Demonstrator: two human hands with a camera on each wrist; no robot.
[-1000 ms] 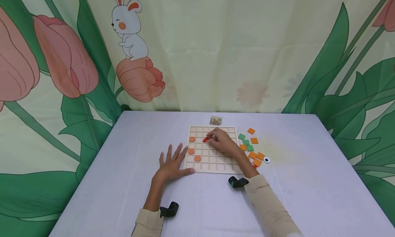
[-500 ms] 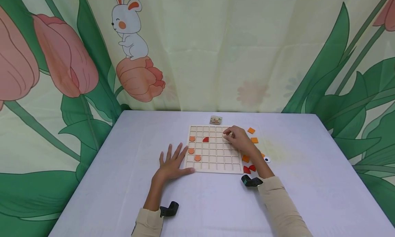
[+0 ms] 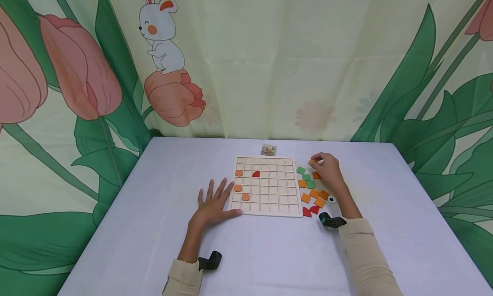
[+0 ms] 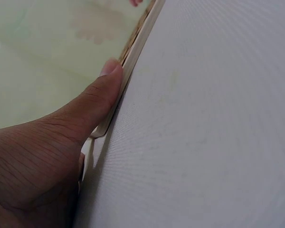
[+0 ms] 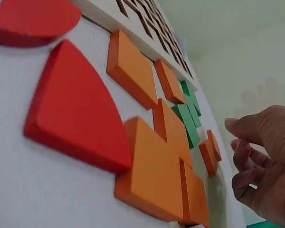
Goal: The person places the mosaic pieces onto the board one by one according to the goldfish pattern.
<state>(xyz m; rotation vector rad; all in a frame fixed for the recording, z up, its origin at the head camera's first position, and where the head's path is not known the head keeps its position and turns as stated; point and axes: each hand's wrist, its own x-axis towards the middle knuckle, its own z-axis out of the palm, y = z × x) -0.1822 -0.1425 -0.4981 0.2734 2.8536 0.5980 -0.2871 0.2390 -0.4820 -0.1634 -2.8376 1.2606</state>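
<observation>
A pale wooden grid board (image 3: 271,184) lies on the table, holding several pieces: orange discs (image 3: 245,197) and a red quarter-circle (image 3: 256,174). My left hand (image 3: 211,209) rests spread at the board's left front corner; in the left wrist view its thumb (image 4: 102,88) lies against the board's edge. At the board's far right, my right hand (image 3: 327,167) reaches to an orange square tile (image 3: 312,161), fingertips right at it in the head view. The right wrist view shows the fingers loosely bent, thumb apart, beside two orange tiles (image 5: 209,156), nothing visible between them.
Right of the board lie green squares (image 3: 306,177), several orange squares (image 3: 319,202), two red quarter-circles (image 3: 307,212) and a white disc with a black centre (image 3: 332,199). A small patterned block (image 3: 268,150) sits behind the board. A printed curtain (image 3: 269,73) hangs behind the table.
My right hand has left the red quarter-circle in the board's grid and moved right, past the board's edge, to the orange tile at the far right. My left hand stays in place.
</observation>
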